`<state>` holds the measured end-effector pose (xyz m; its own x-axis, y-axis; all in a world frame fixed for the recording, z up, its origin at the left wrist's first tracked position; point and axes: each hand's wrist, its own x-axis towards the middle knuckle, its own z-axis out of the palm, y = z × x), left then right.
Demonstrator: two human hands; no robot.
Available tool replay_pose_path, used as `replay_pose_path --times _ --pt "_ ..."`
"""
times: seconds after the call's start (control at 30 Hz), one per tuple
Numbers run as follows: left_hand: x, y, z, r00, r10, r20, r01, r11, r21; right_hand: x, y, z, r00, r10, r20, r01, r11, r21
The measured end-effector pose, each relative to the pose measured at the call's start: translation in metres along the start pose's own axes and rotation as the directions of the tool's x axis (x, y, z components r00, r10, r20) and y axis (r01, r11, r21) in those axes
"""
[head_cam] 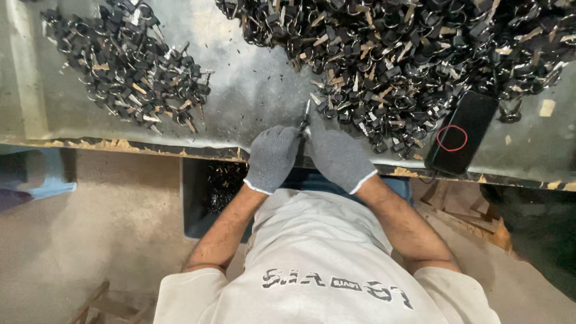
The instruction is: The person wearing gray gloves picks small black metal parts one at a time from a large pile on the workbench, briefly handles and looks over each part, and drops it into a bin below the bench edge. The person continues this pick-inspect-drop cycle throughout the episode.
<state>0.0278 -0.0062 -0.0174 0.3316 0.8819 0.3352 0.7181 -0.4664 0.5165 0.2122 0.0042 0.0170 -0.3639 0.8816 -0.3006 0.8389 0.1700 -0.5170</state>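
Head view looks straight down on a worn grey workbench and on two hands in grey knitted gloves that meet at the middle of its near edge. The left hand and the right hand press close together, knuckles upward, fingers curled inward so that the two gloves touch at the fingertips. Between them they pinch a small key with a dark head; its thin metal blade sticks out beyond the gloves, pointing toward the far edge of the workbench. Both sets of fingers are closed on that key, though which hand bears more of it cannot be told. Just beyond the right hand, and spreading to the far right corner, lies a large heap of keys, black heads, pale blades and wire rings tangled together; its nearest keys lie just beside the right glove. A smaller heap of keys of the same kind lies toward the far left corner, well apart from the hands. A black phone with a dark screen lies at the near edge on the right, beside the large heap. Small dark chips speckle the bare metal between the heaps. Below the near edge, under the left forearm, a dark bin stands on the floor.
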Motion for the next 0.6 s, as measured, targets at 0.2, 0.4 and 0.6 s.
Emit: replay_pose_path --times 0.2,0.4,0.6 --pt "0.005 0.000 -0.005 1.000 -0.009 0.014 0.009 1.000 -0.008 0.003 -0.004 -0.015 0.997 0.044 0.062 -0.031 0.982 -0.188" --pt "0.028 0.002 -0.027 0.937 -0.140 -0.322 0.202 0.964 0.170 -0.005 -0.003 -0.018 0.994 0.083 0.074 -0.084 0.996 0.016" --pt "0.074 0.005 -0.004 0.995 0.100 0.012 -0.100 0.995 -0.018 -0.020 0.005 -0.011 0.979 -0.161 -0.126 0.144 0.981 -0.131"
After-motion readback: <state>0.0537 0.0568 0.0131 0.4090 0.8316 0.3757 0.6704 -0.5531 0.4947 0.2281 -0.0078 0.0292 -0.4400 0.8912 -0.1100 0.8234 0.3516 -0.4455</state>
